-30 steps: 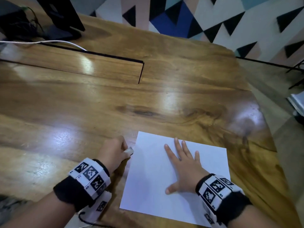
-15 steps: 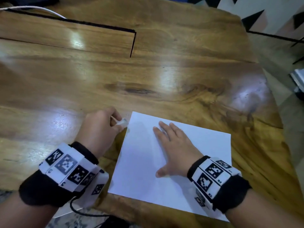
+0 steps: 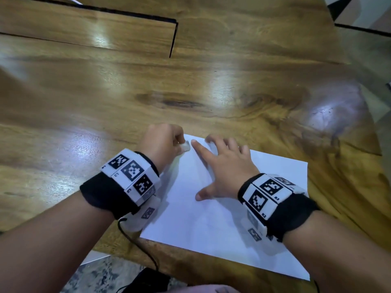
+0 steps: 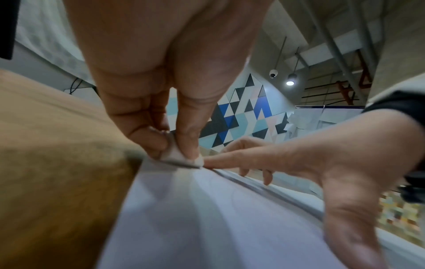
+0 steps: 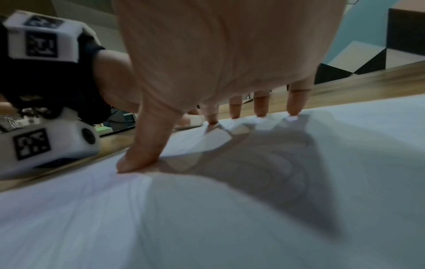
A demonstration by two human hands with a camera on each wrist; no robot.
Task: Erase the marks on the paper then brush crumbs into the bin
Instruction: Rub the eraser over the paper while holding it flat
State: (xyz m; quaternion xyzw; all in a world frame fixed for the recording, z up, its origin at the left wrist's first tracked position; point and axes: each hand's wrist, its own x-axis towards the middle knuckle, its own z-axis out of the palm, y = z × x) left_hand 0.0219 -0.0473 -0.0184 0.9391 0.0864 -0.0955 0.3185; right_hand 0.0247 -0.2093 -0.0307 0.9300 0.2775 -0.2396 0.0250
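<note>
The paper (image 3: 222,208) lies flat on the table (image 3: 190,92), lower centre of the head view. The left hand (image 3: 163,142) pinches a white eraser (image 3: 184,147) between thumb and fingers; this grip sets the eraser on the paper's upper-left corner. The right hand (image 3: 228,166) is spread, fingers (image 5: 260,105) straight, pressing the paper just beside the eraser.

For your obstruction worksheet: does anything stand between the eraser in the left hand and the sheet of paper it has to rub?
Nothing visible does. The left hand pinches the small white eraser onto the white paper sheet's far left corner; the right hand's forefinger lies beside it.
</note>
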